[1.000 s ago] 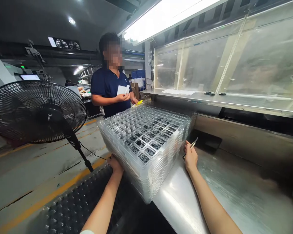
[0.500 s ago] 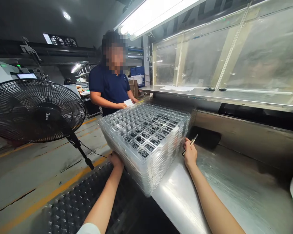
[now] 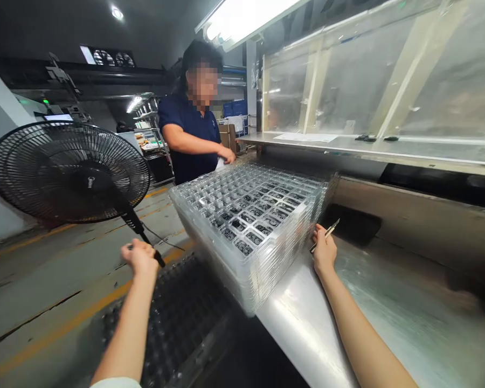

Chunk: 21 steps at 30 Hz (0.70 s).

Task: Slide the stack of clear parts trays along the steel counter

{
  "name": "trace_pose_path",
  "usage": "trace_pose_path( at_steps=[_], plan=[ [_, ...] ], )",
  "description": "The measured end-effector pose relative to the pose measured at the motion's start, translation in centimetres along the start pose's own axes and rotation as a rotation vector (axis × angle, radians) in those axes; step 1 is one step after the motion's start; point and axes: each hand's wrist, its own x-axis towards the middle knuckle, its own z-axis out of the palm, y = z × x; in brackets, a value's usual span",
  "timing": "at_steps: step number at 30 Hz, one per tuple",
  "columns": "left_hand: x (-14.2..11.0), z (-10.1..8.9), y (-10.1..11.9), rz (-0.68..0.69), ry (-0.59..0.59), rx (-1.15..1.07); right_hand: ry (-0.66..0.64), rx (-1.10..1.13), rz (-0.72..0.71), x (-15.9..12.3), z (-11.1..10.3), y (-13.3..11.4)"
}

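Fingers of the right hand point(image 3: 324, 252) are curled around a slim metal pen-like tool point(image 3: 325, 235), whose tip points up and to the right; the same hand rests against the right side of a tall stack of clear plastic compartment trays point(image 3: 250, 226). Fingers of the left hand point(image 3: 139, 256) are folded into a loose fist, held in the air well apart from the stack on its left side; whether anything is gripped inside cannot be told. The stack stands on the near left edge of a polished steel worktop point(image 3: 388, 312), with its left part overhanging a black studded floor mat point(image 3: 178, 318). Small dark round parts sit in the compartments of the top tray. A black pedestal fan point(image 3: 69, 171) stands on the floor to the left, behind the left hand. A person in a dark blue shirt point(image 3: 189, 134) stands beyond the stack, one hand near its far edge. A steel shelf point(image 3: 347, 146) with translucent panels runs above the worktop.
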Motion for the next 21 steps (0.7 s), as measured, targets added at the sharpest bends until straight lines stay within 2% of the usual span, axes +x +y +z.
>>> trace_pose_path(
  at_steps=[2,3,5,6,7,10,12,15,21],
  plan=[
    [0.1,-4.1,2.3,0.106,0.213,-0.109,0.034,-0.047,-0.009,-0.1,0.2,-0.3],
    [-0.4,-5.2,2.6,0.106,0.302,-0.181,0.047,-0.048,-0.014,-0.2,0.3,-0.4],
    [-2.3,-5.4,1.1,-0.027,0.308,-0.234,0.047,-0.023,-0.029,-0.2,0.5,-0.6],
    [-3.6,-4.6,-0.5,-0.181,0.236,-0.208,0.043,0.002,-0.030,-0.3,0.6,-0.8],
    [-4.9,-3.4,-2.4,-0.264,0.178,-0.199,0.045,0.028,-0.025,-0.3,0.6,-0.9],
    [-8.3,1.3,-8.1,-0.435,0.045,-0.208,0.070,0.072,0.016,-0.5,0.9,-1.6],
    [-9.6,3.9,-10.4,-0.499,-0.033,-0.249,0.087,0.070,0.036,-0.6,1.0,-2.0],
    [-9.9,6.3,-11.5,-0.518,-0.083,-0.327,0.096,0.083,0.040,-0.7,1.2,-2.3],
    [-9.2,8.5,-12.1,-0.569,-0.060,-0.449,0.122,0.091,0.034,-0.4,1.4,-1.9]
  ],
)
